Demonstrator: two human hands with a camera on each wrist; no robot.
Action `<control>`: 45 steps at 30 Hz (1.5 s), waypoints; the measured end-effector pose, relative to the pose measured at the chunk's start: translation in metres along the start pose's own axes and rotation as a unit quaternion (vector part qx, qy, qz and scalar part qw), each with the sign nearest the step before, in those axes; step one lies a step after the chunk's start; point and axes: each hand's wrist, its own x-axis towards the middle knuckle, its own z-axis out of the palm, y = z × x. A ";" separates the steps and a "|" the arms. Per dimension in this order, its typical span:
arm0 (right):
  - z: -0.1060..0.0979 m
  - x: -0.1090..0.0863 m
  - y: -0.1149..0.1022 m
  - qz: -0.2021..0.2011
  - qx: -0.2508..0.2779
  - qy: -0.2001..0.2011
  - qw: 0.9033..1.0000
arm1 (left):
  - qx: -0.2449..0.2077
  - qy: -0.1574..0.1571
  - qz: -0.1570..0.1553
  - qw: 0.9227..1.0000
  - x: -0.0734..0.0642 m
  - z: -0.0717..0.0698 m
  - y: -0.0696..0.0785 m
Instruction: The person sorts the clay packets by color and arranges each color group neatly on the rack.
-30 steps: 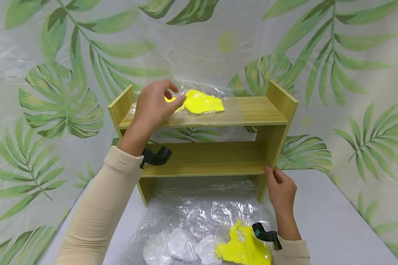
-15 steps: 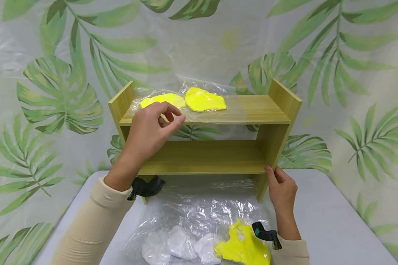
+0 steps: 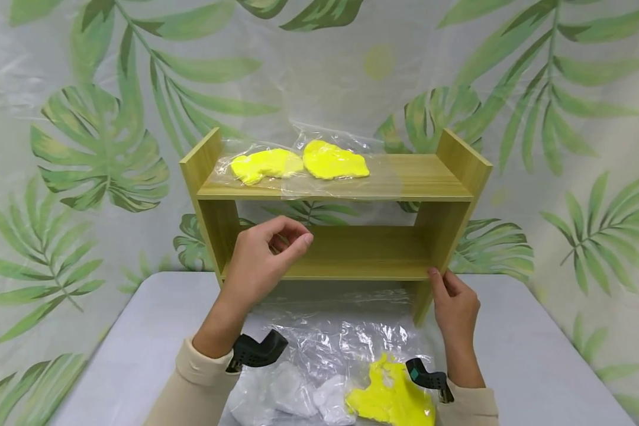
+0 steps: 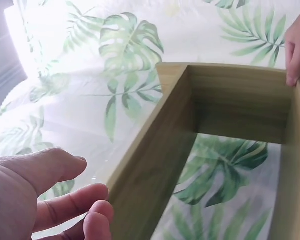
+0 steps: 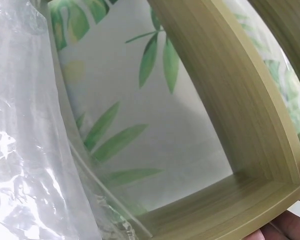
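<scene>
A two-tier wooden shelf (image 3: 362, 251) stands on the table. Its right side panel is gripped by my right hand (image 3: 456, 307), just where the middle board joins it. The right wrist view shows fingers (image 5: 289, 227) round the panel's edge. My left hand (image 3: 268, 257) hovers in front of the middle board, holding nothing, its fingers loosely bent. In the left wrist view the thumb (image 4: 50, 167) is apart from the fingertips. On the top board lie two flattened, bright yellow clay-like lumps, the left one (image 3: 268, 164) and the right one (image 3: 334, 160), in clear plastic bags.
In front of the shelf, clear plastic (image 3: 319, 337) covers white lumps (image 3: 293, 393) and a torn-edged yellow piece (image 3: 394, 396). The white table (image 3: 532, 355) extends to both sides. A leaf-patterned cloth (image 3: 341, 77) hangs behind.
My left hand has come down from the bagged yellow lumps on the top board to in front of the middle board, uncovering the left lump. The right hand keeps its hold.
</scene>
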 end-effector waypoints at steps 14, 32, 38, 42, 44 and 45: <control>0.002 0.002 -0.002 -0.001 0.009 0.001 1.000 | -0.057 -0.047 -0.090 0.993 -0.044 0.039 -0.026; 0.003 0.001 0.001 0.000 0.012 -0.001 1.000 | -0.117 -0.105 -0.142 0.977 -0.074 0.068 -0.036; 0.003 0.000 -0.001 0.007 0.008 0.000 1.000 | -0.116 -0.111 -0.147 0.976 -0.080 0.072 -0.038; 0.001 -0.001 -0.001 0.012 0.009 -0.003 1.000 | -0.108 -0.119 -0.145 0.976 -0.083 0.076 -0.042; 0.000 -0.001 -0.001 0.013 0.011 -0.008 1.000 | -0.105 -0.118 -0.145 0.977 -0.084 0.077 -0.044; 0.000 -0.001 -0.002 0.013 0.012 -0.009 1.000 | -0.103 -0.117 -0.145 0.977 -0.085 0.077 -0.045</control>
